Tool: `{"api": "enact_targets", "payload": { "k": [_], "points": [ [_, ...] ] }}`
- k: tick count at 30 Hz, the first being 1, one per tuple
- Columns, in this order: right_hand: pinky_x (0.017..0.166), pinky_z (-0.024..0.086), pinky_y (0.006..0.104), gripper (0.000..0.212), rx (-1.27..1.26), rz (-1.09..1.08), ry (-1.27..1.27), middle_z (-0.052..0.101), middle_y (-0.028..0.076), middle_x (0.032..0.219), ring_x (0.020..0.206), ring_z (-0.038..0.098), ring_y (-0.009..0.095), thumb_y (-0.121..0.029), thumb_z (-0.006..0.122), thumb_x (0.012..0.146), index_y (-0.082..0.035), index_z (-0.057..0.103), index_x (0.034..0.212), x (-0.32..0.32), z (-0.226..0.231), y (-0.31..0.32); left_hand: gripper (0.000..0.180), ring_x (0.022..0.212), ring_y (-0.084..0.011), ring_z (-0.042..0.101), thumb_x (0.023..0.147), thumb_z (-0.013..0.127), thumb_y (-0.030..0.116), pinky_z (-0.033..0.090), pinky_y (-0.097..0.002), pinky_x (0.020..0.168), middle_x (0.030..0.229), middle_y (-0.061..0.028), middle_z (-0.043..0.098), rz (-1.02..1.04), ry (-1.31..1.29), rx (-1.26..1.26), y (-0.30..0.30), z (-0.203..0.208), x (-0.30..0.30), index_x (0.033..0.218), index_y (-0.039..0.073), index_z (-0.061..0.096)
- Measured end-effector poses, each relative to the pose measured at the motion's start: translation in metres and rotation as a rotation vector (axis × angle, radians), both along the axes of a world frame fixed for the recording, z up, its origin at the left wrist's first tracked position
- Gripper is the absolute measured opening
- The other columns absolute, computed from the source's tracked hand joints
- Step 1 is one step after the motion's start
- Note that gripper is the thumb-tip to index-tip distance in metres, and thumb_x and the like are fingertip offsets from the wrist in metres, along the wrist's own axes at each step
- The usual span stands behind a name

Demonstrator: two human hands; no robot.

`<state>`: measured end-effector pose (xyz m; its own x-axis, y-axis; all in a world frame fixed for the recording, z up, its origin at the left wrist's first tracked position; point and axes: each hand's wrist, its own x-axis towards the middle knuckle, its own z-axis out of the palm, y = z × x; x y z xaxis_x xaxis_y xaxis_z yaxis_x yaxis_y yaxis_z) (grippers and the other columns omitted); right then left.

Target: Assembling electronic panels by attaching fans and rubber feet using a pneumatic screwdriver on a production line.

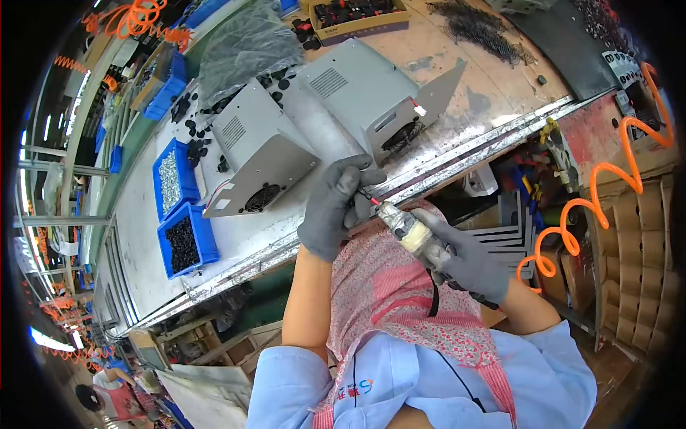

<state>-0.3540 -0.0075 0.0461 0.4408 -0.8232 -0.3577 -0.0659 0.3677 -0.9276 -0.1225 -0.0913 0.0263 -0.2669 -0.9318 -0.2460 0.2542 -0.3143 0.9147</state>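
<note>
In grey work gloves, both my hands are held in front of my apron, near the workbench edge. My right hand (468,257) is wrapped around a taped, worn power screwdriver (406,230), whose thin reddish tip points up and left. My left hand (332,207) is closed close to that tip; its fingers pinch something small and dark that I cannot make out. Just beyond my left hand stand two bent grey metal housings, the left housing (246,136) and the right housing (354,79). Each has vent slots and a round black fan grille; a white connector (419,110) hangs on the right one.
Two blue bins sit at the left: one with silvery screws (170,182), one with small black parts (182,244). Clear plastic film (246,50), a cardboard box (357,20) and dark wires (479,32) lie farther back. An orange coiled hose (564,222) hangs at the right.
</note>
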Motion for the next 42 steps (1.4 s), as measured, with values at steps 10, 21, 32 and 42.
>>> {"api": "enact_targets", "payload": {
  "k": [10, 21, 32, 42],
  "points": [
    [0.064, 0.044, 0.0218, 0.058, 0.046, -0.084, -0.095, 0.054, 0.004, 0.092, 0.071, 0.049, 0.007, -0.017, 0.052, 0.092, -0.010, 0.033, 0.147, -0.010, 0.003, -0.001, 0.074, 0.053, -0.0067, 0.044, 0.084, 0.065, 0.050, 0.033, -0.0190, 0.043, 0.087, -0.0060, 0.061, 0.043, 0.224, 0.047, 0.004, -0.022, -0.008, 0.131, -0.003, 0.043],
    [0.093, 0.041, 0.0285, 0.057, -0.180, -0.070, -0.066, 0.050, 0.011, 0.127, 0.108, 0.049, 0.015, -0.009, 0.057, 0.091, -0.005, 0.036, 0.144, -0.023, 0.007, 0.004, 0.063, 0.104, -0.0207, 0.060, 0.077, 0.072, 0.007, 0.050, -0.0314, 0.087, 0.118, -0.0123, 0.062, -0.495, -0.601, -0.624, -0.092, -0.038, -0.002, 0.133, 0.001, 0.046],
    [0.062, 0.045, 0.0221, 0.058, -0.042, -0.148, -0.038, 0.055, 0.005, 0.103, 0.069, 0.051, 0.008, -0.010, 0.053, 0.092, -0.008, 0.032, 0.147, -0.027, 0.004, 0.002, 0.052, 0.094, -0.0204, 0.061, 0.078, 0.076, 0.025, 0.048, -0.0332, 0.085, 0.112, -0.0119, 0.067, -0.279, -0.840, -0.449, -0.074, -0.032, -0.025, 0.122, 0.003, 0.059],
    [0.054, 0.043, 0.0208, 0.059, -0.107, -0.188, -0.087, 0.052, 0.000, 0.081, 0.060, 0.048, 0.005, -0.017, 0.050, 0.094, -0.010, 0.030, 0.148, -0.020, -0.014, -0.003, 0.051, 0.089, -0.0263, 0.063, 0.081, 0.072, 0.036, 0.047, -0.0358, 0.081, 0.101, -0.0170, 0.068, -0.261, -0.865, -0.546, -0.065, -0.021, -0.021, 0.116, 0.001, 0.060]
  ]
}}
